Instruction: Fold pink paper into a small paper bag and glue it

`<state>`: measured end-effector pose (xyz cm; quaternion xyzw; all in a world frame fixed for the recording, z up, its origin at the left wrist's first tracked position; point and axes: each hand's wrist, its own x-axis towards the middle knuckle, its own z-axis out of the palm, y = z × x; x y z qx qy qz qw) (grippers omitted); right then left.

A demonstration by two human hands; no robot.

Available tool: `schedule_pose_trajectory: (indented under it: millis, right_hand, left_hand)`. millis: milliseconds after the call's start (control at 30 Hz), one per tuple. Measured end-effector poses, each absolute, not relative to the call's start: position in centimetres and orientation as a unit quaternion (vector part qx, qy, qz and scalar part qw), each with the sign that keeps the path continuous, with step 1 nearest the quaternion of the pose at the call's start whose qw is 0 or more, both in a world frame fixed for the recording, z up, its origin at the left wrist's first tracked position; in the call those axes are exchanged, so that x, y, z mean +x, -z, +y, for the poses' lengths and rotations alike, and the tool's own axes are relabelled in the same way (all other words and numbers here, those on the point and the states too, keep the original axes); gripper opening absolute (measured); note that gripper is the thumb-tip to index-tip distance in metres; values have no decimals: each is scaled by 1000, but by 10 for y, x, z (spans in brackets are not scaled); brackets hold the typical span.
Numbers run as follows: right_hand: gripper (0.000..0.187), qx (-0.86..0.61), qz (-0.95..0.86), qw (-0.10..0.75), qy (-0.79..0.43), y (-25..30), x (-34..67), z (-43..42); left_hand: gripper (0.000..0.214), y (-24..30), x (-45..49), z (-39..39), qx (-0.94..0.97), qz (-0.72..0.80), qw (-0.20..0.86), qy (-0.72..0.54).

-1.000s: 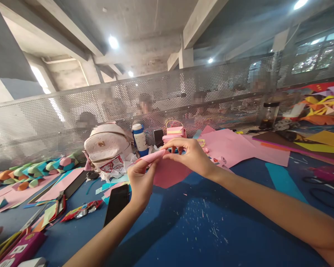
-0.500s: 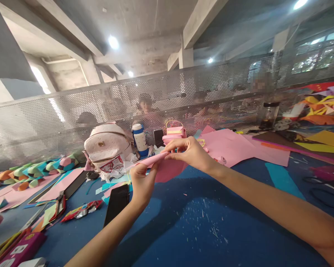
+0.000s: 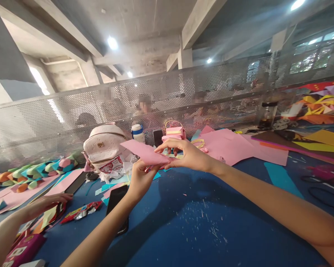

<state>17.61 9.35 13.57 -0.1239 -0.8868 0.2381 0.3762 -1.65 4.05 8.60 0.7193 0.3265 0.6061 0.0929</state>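
Observation:
A sheet of pink paper (image 3: 144, 151) is held up over the blue table, its far part tilted up to the left in front of the backpack. My left hand (image 3: 143, 178) pinches its lower edge from below. On the paper's right end, my right hand (image 3: 186, 154) is closed, with thumb beneath and fingers on top. Below my left wrist lies a black phone (image 3: 117, 200), partly hidden by my forearm. Behind my right hand stands a small pink paper basket (image 3: 174, 132) with a thin handle.
Another person's hand (image 3: 48, 202) reaches in from the left over a pouch near a red snack wrapper (image 3: 82, 212). A white backpack (image 3: 105, 144) and a bottle (image 3: 137, 132) stand by the perforated metal screen (image 3: 44, 129). Pink sheets (image 3: 228, 144) and paper scraps spread to the right.
The pink paper has swung from hanging below my hands to rising up and left. My right hand has shifted slightly. Another person's hand has come in from the left.

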Motion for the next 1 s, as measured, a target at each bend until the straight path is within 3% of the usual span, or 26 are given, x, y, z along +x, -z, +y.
schedule_pose_trajectory:
  millis: [267,767,900,1000]
  right_hand:
    - [52,-90,-916,323,-218,-141,184,96]
    - [59,-112,-917,295,-244,-143,186,104]
    - [58,-123,-901,329,-254,-140,185,108]
    - [47,-142,-875,374,-272,-139,182,109]
  left_hand:
    - [17,-95,-23,40,794,289,115,-523]
    - [17,-90,-16,36,782,298,95,-540]
    - [12,-87,-15,37,768,318,99,-548]
    - [15,-88,-18,42,755,337,102,-554]
